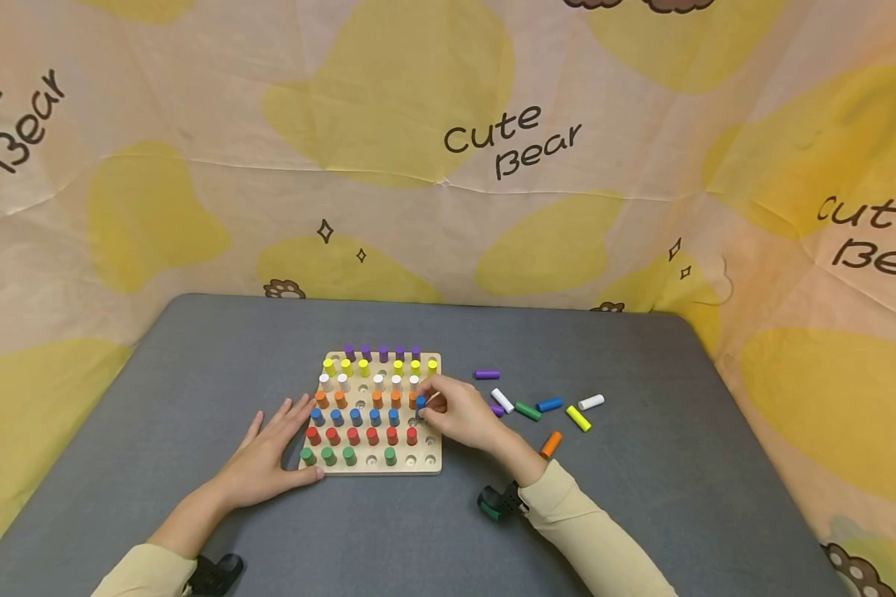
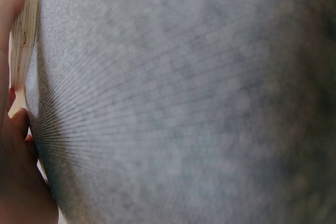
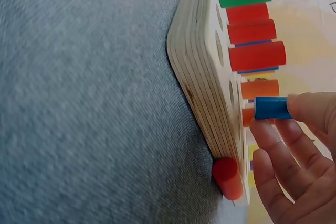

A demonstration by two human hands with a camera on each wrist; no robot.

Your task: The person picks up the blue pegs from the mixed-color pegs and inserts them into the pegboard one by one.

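Observation:
A wooden pegboard [image 1: 421, 452] lies on the grey table, with pegs standing in coloured rows: purple, yellow, white, orange, blue, red and green. Over the right end of the blue row, my right hand [image 1: 459, 410] pinches a blue peg [image 3: 270, 107] between thumb and fingers. In the right wrist view this peg is held just off the board's face. My left hand [image 1: 265, 460] rests by the board's left edge, fingers extended and thumb at the near corner. The left wrist view catches part of that hand [image 2: 21, 177] along the board's side [image 2: 23, 35].
Right of the board lie loose pegs: purple [image 1: 487, 375], white [image 1: 503, 400], green [image 1: 528, 411], blue [image 1: 549, 405], yellow [image 1: 578, 418], another white [image 1: 591, 402] and orange [image 1: 551, 444]. A red peg [image 3: 227, 177] shows beside the board's edge. A patterned cloth [image 1: 388, 99] hangs behind the table.

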